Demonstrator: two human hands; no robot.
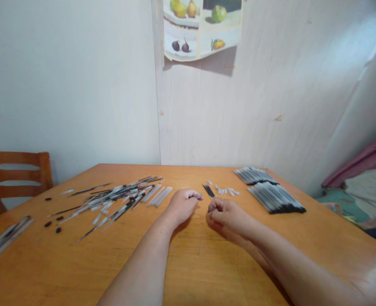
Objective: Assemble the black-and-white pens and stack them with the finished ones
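My left hand (184, 207) is above the middle of the table with thumb and fingers pinched together. A small greyish bit shows at its fingertips, too small to name. My right hand (227, 213) is a short way to the right, its fingers curled closed; what they hold, if anything, is hidden. Just beyond its fingers lie a few thin black sticks (207, 190), like pen refills; whether the hand touches them I cannot tell. Behind the right hand, several short clear plastic pieces (225, 191) lie loosely in a row.
A loose heap of pen parts (120, 196) spreads over the table's left side, beside clear tubes (162, 196). Small black pieces (48, 224) and more tubes (6, 240) lie farther left. Clear, black-ended pens (275, 197) lie in two stacks at right. A chair (44, 170) stands left.
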